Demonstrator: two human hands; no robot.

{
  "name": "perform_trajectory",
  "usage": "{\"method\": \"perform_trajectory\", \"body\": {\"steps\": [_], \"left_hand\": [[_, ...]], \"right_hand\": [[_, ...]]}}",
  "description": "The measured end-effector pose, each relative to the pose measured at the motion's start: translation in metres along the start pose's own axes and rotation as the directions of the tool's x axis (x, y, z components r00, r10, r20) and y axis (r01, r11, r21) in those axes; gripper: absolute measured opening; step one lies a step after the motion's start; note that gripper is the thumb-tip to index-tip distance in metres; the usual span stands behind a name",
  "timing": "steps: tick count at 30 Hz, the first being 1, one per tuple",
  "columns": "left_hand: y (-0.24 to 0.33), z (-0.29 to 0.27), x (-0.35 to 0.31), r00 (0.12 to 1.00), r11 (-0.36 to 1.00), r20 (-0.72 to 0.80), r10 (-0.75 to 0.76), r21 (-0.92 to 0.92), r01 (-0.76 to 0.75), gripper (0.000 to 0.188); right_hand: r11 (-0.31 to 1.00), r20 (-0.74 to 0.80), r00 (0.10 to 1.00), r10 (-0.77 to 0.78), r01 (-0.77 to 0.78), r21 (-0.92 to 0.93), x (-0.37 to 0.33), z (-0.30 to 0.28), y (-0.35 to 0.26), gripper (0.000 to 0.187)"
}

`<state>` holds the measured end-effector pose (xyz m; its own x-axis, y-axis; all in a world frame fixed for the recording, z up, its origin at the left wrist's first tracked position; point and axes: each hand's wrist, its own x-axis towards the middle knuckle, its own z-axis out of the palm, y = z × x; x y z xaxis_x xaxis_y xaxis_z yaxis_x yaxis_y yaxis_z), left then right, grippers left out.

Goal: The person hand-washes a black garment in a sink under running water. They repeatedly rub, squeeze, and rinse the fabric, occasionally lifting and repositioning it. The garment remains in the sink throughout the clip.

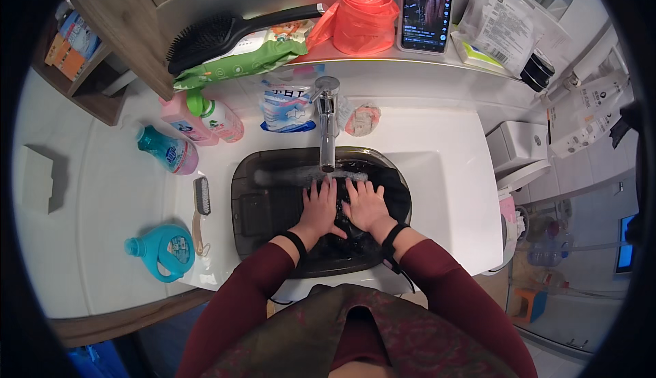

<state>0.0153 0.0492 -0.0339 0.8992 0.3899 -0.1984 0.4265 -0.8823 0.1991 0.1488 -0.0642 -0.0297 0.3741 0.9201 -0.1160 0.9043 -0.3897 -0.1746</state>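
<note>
A dark plastic basin [249, 200] sits in the white sink under a chrome tap [327, 122]. Water runs from the tap into it. Inside lies a black wet cloth [355, 231]. My left hand [320, 207] and my right hand [365, 205] lie side by side, palms down, fingers spread, pressing on the cloth just below the water stream. Both wrists carry black bands, and my sleeves are dark red.
Left of the basin lie a scrub brush [201, 197], a teal detergent jug [162, 249] and several bottles [179, 151]. The shelf behind holds a black hairbrush [219, 33], a red bag roll [365, 19] and a phone [427, 5]. A toilet [516, 152] stands on the right.
</note>
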Motion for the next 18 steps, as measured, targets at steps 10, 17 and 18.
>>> {"method": "perform_trajectory", "body": {"steps": [10,17,18], "left_hand": [[-0.008,-0.024,0.026,0.986,0.982,0.135,-0.096,-0.147,0.116,0.145],[-0.003,-0.019,-0.032,0.998,0.939,-0.019,0.06,-0.339,-0.063,0.129],[-0.006,-0.02,-0.038,0.993,0.908,-0.05,0.107,-0.402,-0.118,0.129]], "right_hand": [[0.955,0.224,0.961,0.162,-0.21,0.21,0.044,-0.012,0.011,0.056],[0.9,-0.07,0.991,0.114,-0.073,0.43,-0.034,-0.006,0.012,0.055],[0.91,-0.096,0.992,0.081,-0.034,0.414,-0.044,-0.008,0.009,0.056]]}}
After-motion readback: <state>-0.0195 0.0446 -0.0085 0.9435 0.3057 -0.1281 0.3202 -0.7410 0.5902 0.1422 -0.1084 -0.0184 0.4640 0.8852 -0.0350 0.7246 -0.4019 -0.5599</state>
